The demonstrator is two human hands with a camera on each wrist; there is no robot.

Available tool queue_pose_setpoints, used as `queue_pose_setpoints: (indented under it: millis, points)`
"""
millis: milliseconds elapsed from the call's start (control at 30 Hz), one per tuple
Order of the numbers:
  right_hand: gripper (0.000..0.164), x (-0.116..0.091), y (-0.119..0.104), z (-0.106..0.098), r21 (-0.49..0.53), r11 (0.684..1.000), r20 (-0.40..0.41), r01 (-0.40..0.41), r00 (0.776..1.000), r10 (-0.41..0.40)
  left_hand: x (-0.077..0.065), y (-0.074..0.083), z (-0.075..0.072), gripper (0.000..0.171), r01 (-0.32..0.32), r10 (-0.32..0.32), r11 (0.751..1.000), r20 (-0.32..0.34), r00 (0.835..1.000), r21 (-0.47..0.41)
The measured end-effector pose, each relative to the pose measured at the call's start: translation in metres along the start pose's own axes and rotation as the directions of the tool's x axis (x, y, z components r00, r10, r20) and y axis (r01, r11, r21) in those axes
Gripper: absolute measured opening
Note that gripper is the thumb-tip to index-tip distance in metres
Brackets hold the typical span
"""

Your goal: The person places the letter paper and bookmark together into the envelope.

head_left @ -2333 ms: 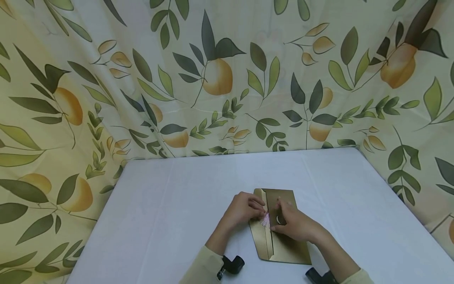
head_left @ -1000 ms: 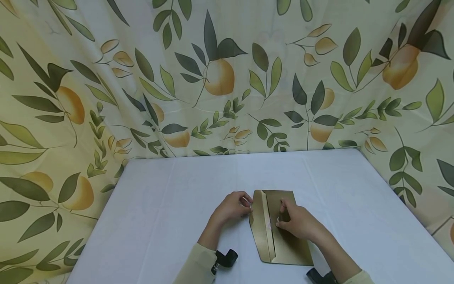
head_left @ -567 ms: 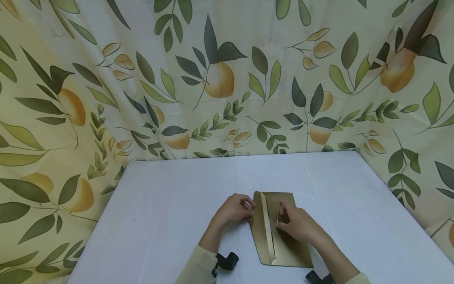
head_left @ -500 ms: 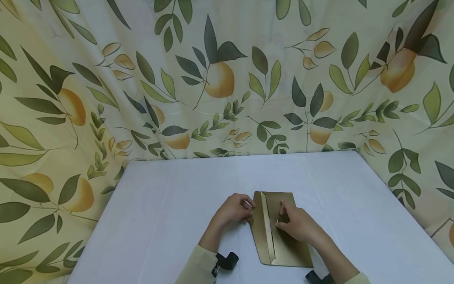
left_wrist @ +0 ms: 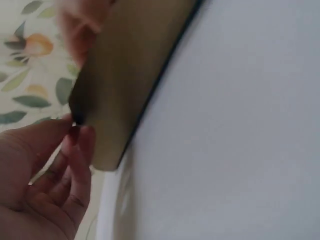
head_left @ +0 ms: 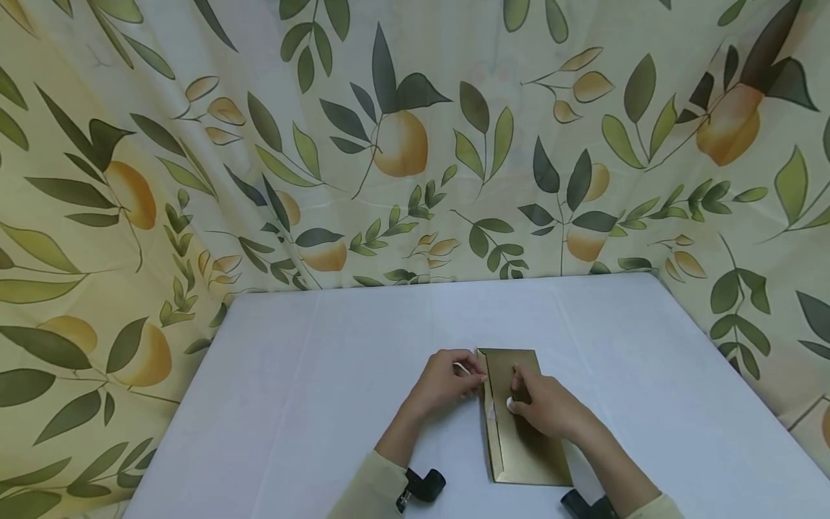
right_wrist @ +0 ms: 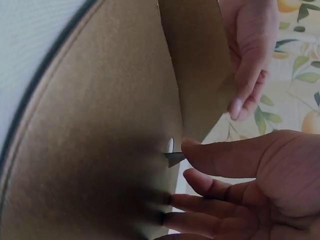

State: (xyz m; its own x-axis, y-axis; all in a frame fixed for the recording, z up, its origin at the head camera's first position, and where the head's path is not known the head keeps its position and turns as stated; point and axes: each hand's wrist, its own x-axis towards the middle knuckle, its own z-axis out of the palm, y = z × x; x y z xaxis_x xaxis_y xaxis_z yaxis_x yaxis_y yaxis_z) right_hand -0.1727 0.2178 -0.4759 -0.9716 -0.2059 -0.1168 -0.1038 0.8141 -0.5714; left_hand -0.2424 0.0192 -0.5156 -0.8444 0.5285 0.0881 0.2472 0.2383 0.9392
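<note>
A gold envelope (head_left: 528,461) lies on the white table, long side running away from me. My left hand (head_left: 444,382) pinches the edge of its flap (left_wrist: 115,135), which stands raised, as the left wrist view shows. My right hand (head_left: 551,404) is at the envelope's middle. In the right wrist view my thumb tip holds a small dark pointed tab beside a white oval slot (right_wrist: 171,144), and other fingertips touch the gold surface. A pale sliver (head_left: 491,416) shows at the envelope's opening; what lies inside is hidden.
A white cloth (head_left: 350,360) covers the table. Behind and at the sides hangs a curtain (head_left: 259,144) printed with leaves and orange fruit. Black camera mounts (head_left: 424,485) sit on both wrists.
A pink tassel at the opening has gone from view since the oldest frame. The flap, lying flat to the left before, is now lifted by my left hand, which has moved right.
</note>
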Motion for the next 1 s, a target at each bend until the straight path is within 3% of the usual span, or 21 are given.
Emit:
queue_pose_setpoints:
  millis: [100,300,400,500,700,867,1000]
  points:
    - [0.029,0.001,0.003,0.000,0.010,1.000,0.002,0.018,1.000,-0.018,0.002,0.000,0.012,0.005,-0.066,0.067,0.995,-0.011,0.998,0.070]
    - [0.026,0.002,0.004,-0.002,0.046,0.998,0.015,0.043,0.999,-0.044,-0.003,0.006,0.020,0.007,-0.069,0.064,0.972,0.026,0.998,0.223]
    - [0.026,0.000,0.004,-0.005,0.073,0.996,0.025,0.053,0.998,-0.055,-0.005,0.011,0.022,0.012,-0.102,0.076,0.936,0.090,0.993,0.338]
    - [0.025,-0.002,0.003,-0.008,0.096,0.994,0.037,0.054,0.998,-0.058,-0.006,0.016,0.026,0.018,-0.124,0.074,0.883,0.127,0.989,0.453]
    - [0.023,-0.002,0.002,-0.007,0.091,0.995,0.041,0.051,0.998,-0.054,-0.010,0.021,0.035,0.025,-0.055,-0.016,0.824,0.120,0.993,0.564]
    - [0.021,-0.002,0.003,-0.005,0.096,0.995,0.041,0.040,0.998,-0.045,-0.012,0.022,0.041,0.029,-0.033,-0.043,0.817,0.118,0.992,0.576]
    - [0.019,-0.002,0.004,-0.004,0.098,0.995,0.034,0.030,0.999,-0.034,-0.012,0.022,0.041,0.030,0.027,-0.075,0.860,0.074,0.994,0.510]
